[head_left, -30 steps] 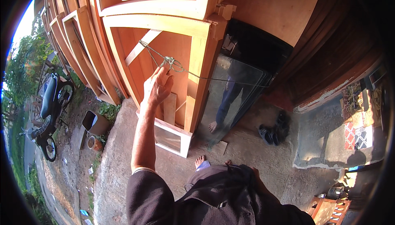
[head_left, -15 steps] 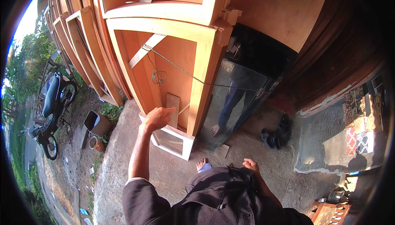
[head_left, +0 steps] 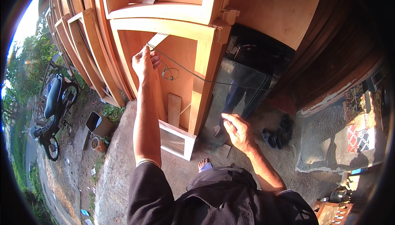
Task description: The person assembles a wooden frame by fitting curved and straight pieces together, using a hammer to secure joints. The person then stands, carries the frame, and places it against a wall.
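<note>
So far the cord [head_left: 193, 73] runs taut from my left hand [head_left: 145, 62], pinched at the wooden cabinet frame's [head_left: 205, 66] upper left corner, toward my right hand [head_left: 238, 131], loosely curled, probably gripping it. A small loop dangles; nothing looks tied off yet. It is thin and greyish.

My left hand [head_left: 145, 62] reaches into the cabinet frame [head_left: 197, 32]; a glass pane [head_left: 238, 93] leans right of it, sandals [head_left: 276, 133] beyond, motorbike [head_left: 53, 114] far left.
</note>
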The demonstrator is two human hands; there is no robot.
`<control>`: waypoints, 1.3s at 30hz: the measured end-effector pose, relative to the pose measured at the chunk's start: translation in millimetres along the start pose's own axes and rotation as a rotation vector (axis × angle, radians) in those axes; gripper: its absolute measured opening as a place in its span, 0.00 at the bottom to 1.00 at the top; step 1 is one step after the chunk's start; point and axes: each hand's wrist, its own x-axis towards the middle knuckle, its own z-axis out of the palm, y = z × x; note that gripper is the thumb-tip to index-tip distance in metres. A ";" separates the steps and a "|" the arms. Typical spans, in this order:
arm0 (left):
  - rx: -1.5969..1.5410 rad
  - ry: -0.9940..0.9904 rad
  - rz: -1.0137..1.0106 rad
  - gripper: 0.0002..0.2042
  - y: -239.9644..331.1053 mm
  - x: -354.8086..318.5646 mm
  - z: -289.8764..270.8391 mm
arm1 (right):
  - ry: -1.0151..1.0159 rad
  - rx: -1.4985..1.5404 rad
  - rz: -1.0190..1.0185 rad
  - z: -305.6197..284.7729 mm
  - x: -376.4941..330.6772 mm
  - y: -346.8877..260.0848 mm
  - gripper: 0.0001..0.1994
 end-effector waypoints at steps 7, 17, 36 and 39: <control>0.320 -0.032 0.214 0.05 4.1 30.1 -10.5 | 0.036 -0.143 -0.237 6.0 38.4 -27.5 0.14; -0.847 -0.550 -0.044 0.08 -66.0 -56.9 -86.8 | 0.204 -0.548 -0.316 26.2 107.4 -22.9 0.21; 0.189 -0.151 -0.081 0.19 -110.4 -131.2 -107.1 | -0.235 0.041 -0.174 -6.6 80.3 -24.0 0.08; 0.140 -0.223 -0.030 0.25 -93.2 -136.6 -83.8 | -0.393 0.240 -0.147 -50.0 41.6 -29.8 0.06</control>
